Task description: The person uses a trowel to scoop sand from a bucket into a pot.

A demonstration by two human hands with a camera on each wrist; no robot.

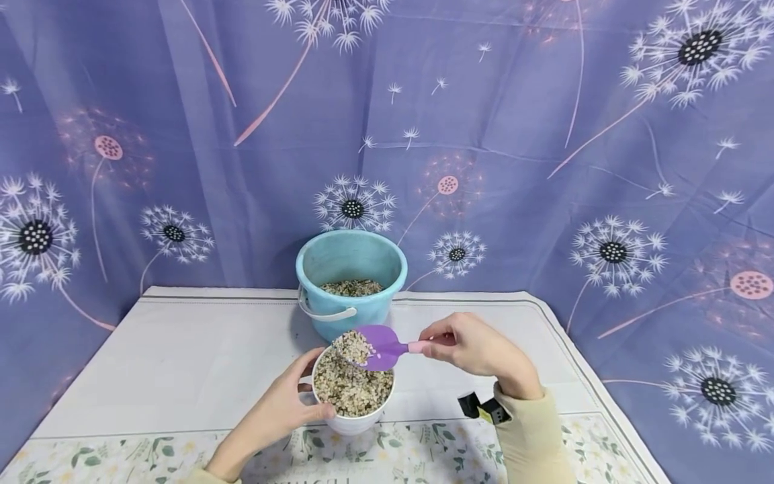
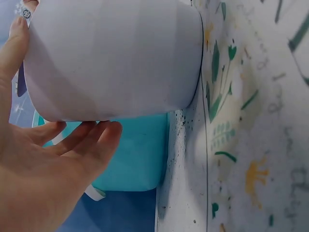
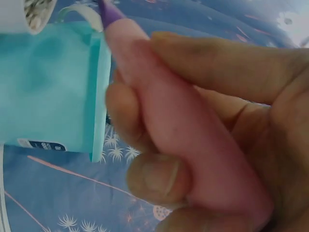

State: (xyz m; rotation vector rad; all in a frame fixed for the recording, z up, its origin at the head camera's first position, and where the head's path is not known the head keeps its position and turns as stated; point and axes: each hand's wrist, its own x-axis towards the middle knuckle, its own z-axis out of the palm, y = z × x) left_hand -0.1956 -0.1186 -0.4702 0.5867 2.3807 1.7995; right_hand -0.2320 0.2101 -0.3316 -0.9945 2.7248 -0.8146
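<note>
A white pot [image 1: 353,425], filled nearly to its rim with beige and brown granular mix [image 1: 353,390], stands on the table's front part. My left hand [image 1: 290,396] holds it from the left, thumb at the near rim and fingers round the far side; fingertips touch the wall in the left wrist view. Over the pot's far edge is a purple trowel [image 1: 387,347] with a heap of the same mix on its blade. Its pink handle [image 3: 178,121] is gripped between thumb and fingers of my right hand [image 1: 478,346].
Behind the pot stands a light-blue bucket [image 1: 377,312] with more mix inside and a white handle [image 1: 326,316] hanging in front. A floral-printed strip [image 1: 151,452] runs along the front of the white table [image 1: 211,356]. A dandelion-patterned curtain [image 1: 471,121] hangs behind and along the sides.
</note>
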